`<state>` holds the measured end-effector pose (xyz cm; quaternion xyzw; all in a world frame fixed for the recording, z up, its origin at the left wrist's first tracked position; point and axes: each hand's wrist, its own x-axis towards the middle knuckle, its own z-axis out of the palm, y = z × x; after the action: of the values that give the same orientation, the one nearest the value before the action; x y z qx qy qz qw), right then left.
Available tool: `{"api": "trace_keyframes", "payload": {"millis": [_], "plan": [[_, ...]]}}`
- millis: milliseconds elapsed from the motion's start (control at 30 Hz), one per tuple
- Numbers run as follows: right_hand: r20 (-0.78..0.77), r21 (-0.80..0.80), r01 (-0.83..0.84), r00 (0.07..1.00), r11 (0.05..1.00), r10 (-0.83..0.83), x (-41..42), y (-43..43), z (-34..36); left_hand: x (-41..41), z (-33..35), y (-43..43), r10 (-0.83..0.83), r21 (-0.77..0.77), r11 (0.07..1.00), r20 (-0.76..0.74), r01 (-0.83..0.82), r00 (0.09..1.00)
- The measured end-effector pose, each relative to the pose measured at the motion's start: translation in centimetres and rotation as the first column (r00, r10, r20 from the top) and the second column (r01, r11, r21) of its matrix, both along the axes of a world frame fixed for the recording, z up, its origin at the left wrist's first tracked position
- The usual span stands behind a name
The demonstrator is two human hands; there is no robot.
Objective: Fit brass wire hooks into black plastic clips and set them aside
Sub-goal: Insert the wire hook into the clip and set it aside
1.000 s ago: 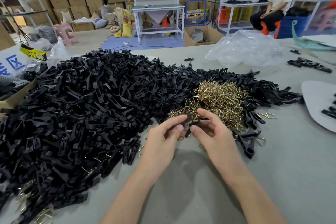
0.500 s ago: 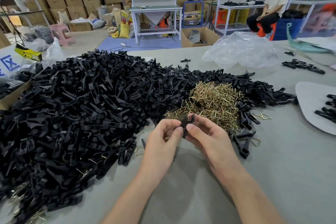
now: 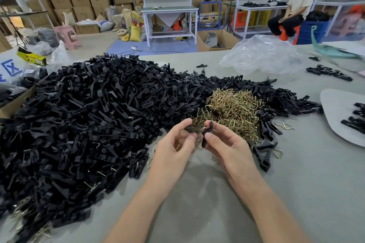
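Head view: both hands hovered just above the table [image 3: 296, 193], close together, on the near side of the stock. Right hand [image 3: 229, 146] pinched a black clip [image 3: 207, 134] between thumb and forefinger. The clip stood roughly upright with its rounded end up, and the other fingers [image 3: 219, 127] were loosely bent behind it. Left hand [image 3: 171, 150] pinched a second black part [image 3: 188, 128] at its fingertips, but this was blurred. Brass glinted below its thumb, and I could not tell if a hook was in that grip.

The two black pieces were just apart and facing each other. Probably they were held so for lining up before a hook gets seated; fitting looked unfinished, with nothing set aside yet.

The brass hook heap [image 3: 231, 110] lay just beyond the hands, likely kept there so one hook could be picked without reaching. The big pile of loose clips [image 3: 88, 120] spread left and far, touching the heap all round its far side.

A few clips with wire loops showing [image 3: 264, 156] lay near right of the hands. That was probably the drop spot for done pieces.

Further right was a pale board [image 3: 335, 104] carrying more clips. A crumpled clear bag [image 3: 260, 55] sat far right, and a seated person [image 3: 296, 6] was at the shelving beyond the table.
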<state>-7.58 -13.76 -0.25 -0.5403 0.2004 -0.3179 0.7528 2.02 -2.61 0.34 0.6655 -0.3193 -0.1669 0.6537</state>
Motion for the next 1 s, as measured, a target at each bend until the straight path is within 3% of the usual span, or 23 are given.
{"api": "trace_keyframes", "payload": {"millis": [133, 233, 367, 567, 1000], "plan": [[0.009, 0.015, 0.0, 1.0, 1.0, 0.0, -0.11, -0.05, 0.13, 0.15, -0.1, -0.06, 0.052, 0.045, 0.997, 0.074, -0.056, 0.996], [0.004, 0.018, -0.022, 1.0, 1.0, 0.022, -0.1, -0.06, 0.19, 0.04, 0.22, 0.12, -0.004, 0.019, 1.0, 0.022, 0.003, 1.0], [-0.006, -0.01, -0.084, 0.996, 0.996, 0.084, -0.14, 0.04, 0.06, 0.12, 0.31, 0.3, -0.071, 0.088, 0.994, 0.136, 0.059, 0.988], [0.015, 0.01, -0.059, 0.998, 0.998, 0.058, -0.01, -0.02, -0.08, -0.36, 0.68, 0.1, -0.032, -0.072, 0.997, -0.077, 0.027, 0.996], [0.015, 0.019, -0.052, 0.999, 0.998, 0.052, 0.04, 0.08, 0.03, -0.59, 0.16, 0.23, -0.003, -0.012, 1.0, 0.012, 0.004, 1.0]]}}
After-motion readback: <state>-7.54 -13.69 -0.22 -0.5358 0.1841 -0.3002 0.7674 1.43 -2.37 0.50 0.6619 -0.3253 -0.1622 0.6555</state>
